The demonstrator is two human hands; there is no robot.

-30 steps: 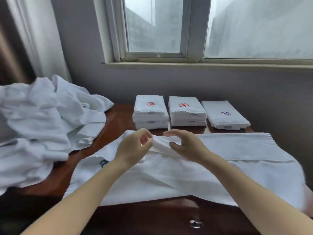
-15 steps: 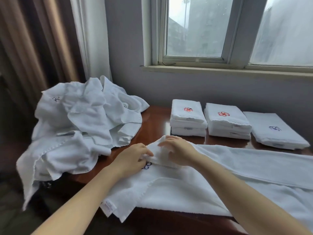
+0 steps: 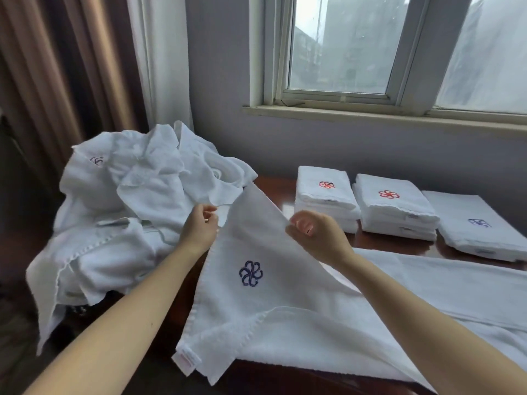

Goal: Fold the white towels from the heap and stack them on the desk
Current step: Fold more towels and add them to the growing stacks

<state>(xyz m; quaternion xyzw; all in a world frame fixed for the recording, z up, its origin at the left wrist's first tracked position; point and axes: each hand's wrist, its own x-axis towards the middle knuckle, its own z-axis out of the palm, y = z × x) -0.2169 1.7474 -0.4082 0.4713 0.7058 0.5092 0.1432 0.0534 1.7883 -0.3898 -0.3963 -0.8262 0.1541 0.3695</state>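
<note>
At the lower centre of the frame, the towel (image 3: pixel 299 332) is seen draped over the front edge of the desk (image 3: pixel 285 379), a pink label (image 3: pixel 188 358) dangling at its nearest corner. The rest of it is laid out long towards the lower right. Its left end is held up off the wood as a peaked flap, and a blue emblem (image 3: pixel 251 273) is shown on its face.

Just above, at mid-frame, the flap is gripped on both sides. The right edge is pinched by the right hand (image 3: pixel 316 232), fingers curled tight over the thumb. The left edge appears to be nipped by the left hand (image 3: pixel 199 223), fingers likewise curled in, though the contact itself is partly hidden.

Soft, light terry is judged here: limp, sagging wherever it is unsupported, with no slip to speak of. The hemmed edges and corners are best taken, so that the fold can be carried over square.

Further back on the left, the heap (image 3: pixel 128 201) is left rumpled. At right of centre, two folded stacks (image 3: pixel 393 206) with red emblems are ranged beside one flat folded towel (image 3: pixel 479 223). Beyond, a window (image 3: pixel 342 47) and a curtain (image 3: pixel 57 67) are made out.
</note>
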